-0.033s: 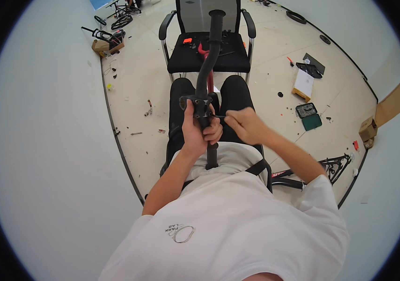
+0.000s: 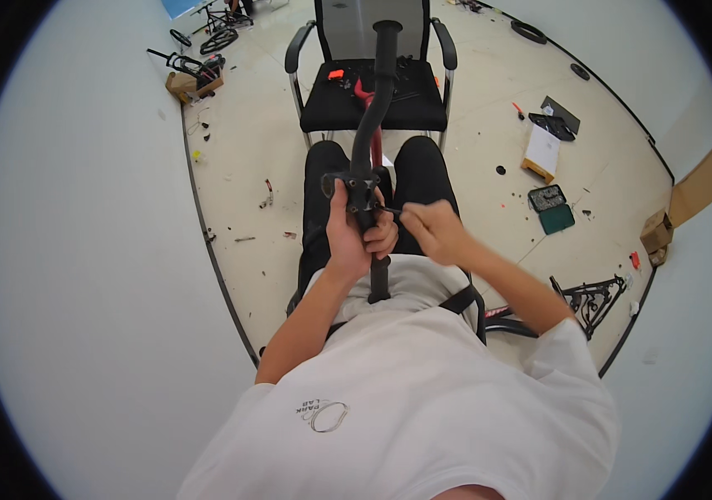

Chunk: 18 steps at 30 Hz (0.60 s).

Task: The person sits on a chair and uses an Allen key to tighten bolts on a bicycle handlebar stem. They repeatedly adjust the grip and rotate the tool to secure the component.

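A black bicycle handlebar point(image 2: 363, 140) stands lengthwise between my legs, a grip at each end. At its middle is a dark stem clamp point(image 2: 362, 193) with several bolts. My left hand point(image 2: 354, 237) is wrapped round the bar and clamp from below, its thumb lying along the clamp's left side. In my right hand point(image 2: 435, 231), closed in a fist, is a thin dark hex key point(image 2: 392, 211). Its end meets the clamp's right side; the exact seat is hidden by my left fingers. Behind the bar runs a red bicycle part point(image 2: 375, 137), partly covered.
Facing me, a black office chair point(image 2: 314, 108) carries small loose parts and an orange item point(image 2: 336, 75). On the floor at right lie an opened green case point(image 2: 556, 218), a white box point(image 2: 541, 154) and a black bicycle frame point(image 2: 593, 298). A cardboard box point(image 2: 181, 86) stands at far left.
My right hand has dipped slightly and the hex key now slants downward toward it. My left hand keeps its hold on the handlebar.
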Available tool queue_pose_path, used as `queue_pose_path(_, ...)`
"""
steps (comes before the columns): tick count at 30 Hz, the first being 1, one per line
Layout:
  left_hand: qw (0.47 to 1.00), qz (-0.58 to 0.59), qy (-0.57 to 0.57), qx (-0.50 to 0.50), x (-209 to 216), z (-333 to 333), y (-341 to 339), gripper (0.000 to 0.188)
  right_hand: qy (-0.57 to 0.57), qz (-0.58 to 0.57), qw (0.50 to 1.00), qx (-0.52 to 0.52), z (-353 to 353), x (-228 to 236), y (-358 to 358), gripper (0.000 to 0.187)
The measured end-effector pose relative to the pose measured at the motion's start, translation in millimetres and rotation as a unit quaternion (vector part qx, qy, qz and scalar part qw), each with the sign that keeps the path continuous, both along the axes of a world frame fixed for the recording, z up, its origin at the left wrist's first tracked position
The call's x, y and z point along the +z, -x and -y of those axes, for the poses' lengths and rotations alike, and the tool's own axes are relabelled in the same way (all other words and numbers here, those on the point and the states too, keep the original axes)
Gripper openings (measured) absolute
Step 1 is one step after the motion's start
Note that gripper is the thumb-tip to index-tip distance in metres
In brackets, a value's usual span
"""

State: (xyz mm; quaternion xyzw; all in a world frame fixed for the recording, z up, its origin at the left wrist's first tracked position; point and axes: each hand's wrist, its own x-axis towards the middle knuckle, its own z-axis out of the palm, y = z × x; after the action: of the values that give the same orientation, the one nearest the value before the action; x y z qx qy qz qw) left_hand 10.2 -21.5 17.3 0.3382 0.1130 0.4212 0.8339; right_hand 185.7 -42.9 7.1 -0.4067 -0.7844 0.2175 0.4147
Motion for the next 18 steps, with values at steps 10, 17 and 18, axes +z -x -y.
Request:
queue_pose_path(10,0.999,-0.035,-0.029,0.005,0,8,6,0.066,0.111,-0.182,0.977,-0.004,40,4,32,0.028)
queue_pose_path(17,0.998,-0.053,-0.014,0.033,2,8,1,0.062,0.099,-0.210,0.972,-0.038,37,0,41,0.030)
queue_pose_path(18,0.996,-0.073,-0.004,0.047,4,7,0,0.063,0.113,-0.213,0.969,-0.048,39,7,44,0.031)
